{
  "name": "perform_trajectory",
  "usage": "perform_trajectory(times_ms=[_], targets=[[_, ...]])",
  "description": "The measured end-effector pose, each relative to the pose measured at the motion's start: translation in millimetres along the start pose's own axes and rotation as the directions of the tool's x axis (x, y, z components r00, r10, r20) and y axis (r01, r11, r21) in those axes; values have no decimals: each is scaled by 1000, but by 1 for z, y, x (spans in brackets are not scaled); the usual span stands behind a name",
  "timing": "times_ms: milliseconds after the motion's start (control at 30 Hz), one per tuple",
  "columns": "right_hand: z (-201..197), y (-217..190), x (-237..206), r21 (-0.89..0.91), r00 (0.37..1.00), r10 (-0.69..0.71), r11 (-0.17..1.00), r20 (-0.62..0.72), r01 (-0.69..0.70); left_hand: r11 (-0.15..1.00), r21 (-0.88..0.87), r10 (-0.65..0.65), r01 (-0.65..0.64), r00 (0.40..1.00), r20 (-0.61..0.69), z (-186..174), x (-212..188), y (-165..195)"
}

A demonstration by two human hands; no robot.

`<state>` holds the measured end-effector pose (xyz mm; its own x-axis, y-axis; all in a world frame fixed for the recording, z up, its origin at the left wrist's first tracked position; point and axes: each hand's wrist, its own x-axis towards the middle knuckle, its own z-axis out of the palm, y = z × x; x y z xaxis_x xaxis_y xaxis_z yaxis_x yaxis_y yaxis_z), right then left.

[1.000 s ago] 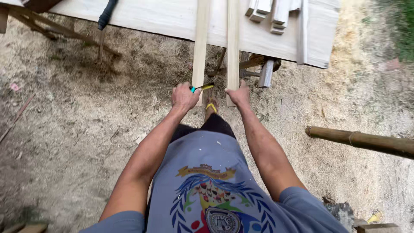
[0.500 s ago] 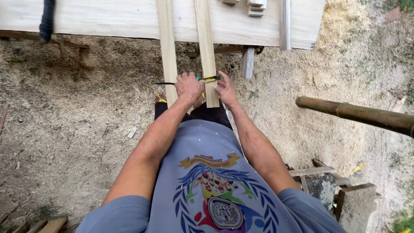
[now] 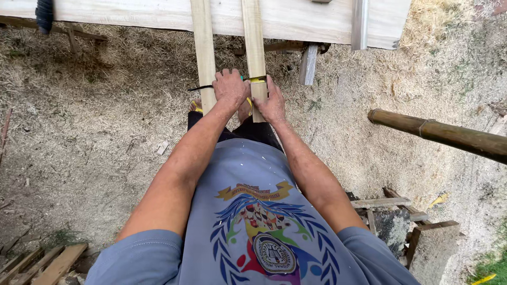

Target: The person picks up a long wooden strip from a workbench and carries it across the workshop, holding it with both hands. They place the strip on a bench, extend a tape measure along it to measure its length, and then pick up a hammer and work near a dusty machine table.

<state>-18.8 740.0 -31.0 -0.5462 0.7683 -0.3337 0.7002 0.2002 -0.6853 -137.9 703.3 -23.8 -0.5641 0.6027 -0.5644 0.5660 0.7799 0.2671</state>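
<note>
My left hand [image 3: 229, 87] has slid beside my right hand [image 3: 272, 103], both clamped on the tape measure [image 3: 257, 80], pinning it against the right slat [image 3: 254, 47] at the table [image 3: 132, 13] edge.

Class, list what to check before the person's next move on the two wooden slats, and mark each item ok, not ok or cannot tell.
1. Left hand on the left slat: ok.
2. Right hand grips the right slat: ok.
3. Yellow tape measure lies across the right slat: ok.
4. Far slat ends rest on the plank table: ok.
5. Marking tool held: cannot tell.
</note>
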Motion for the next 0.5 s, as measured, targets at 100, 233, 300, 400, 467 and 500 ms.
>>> perform_trajectory(times_ms=[100,233,300,400,467,500], targets=[[1,1,0,16,998,-11,1000,56,11,1000,0,10,-10,1000,-2,-3,-3,-7],[5,-3,0,-39,997,-63,997,52,65,1000,26,2,-2,1000,-10,-7,-2,-12],[7,-4,0,-41,997,-30,999,72,33,999,38,-4,4,1000,-5,-7,-1,-12],[8,-2,1,-42,996,-37,998,77,40,1000,26,5,-5,1000,-7,-6,1,-12],[9,1,2,-33,996,-60,998,71,62,1000,21,11,-11,1000,-13,-5,2,-14],[10,2,2,-25,995,-70,997,66,72,1000,19,14,-14,1000,-19,-4,2,-15]])
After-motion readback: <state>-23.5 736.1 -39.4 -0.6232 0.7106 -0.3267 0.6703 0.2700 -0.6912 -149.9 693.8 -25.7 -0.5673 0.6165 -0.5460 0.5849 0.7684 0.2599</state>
